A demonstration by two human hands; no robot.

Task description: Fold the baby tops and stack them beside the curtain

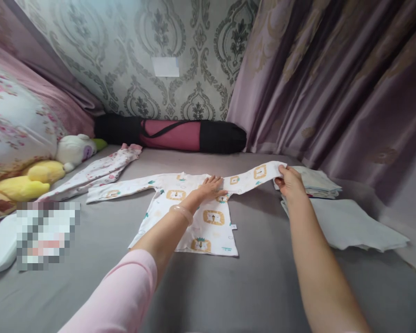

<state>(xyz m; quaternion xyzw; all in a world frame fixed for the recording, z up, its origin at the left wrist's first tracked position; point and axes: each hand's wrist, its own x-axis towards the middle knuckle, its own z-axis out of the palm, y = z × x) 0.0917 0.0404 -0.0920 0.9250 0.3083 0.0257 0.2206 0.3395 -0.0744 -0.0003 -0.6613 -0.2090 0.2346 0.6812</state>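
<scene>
A small white long-sleeved shirt (213, 231) with orange lion prints lies spread on the grey sheet, its sleeves stretched to both sides. My left hand (211, 187) rests on it near the right shoulder, fingers spread flat. At the far end of the right sleeve, my right hand (289, 180) pinches the cuff between thumb and fingers, holding that end slightly raised. The left sleeve lies flat and nothing touches it.
Folded cloths (353, 224) are stacked at the right beside a curtain (308, 78). A black and maroon bag (173, 134) lies along the wall. Patterned pants (100, 171), plush toys (74, 150) and a white object (2, 243) are at the left.
</scene>
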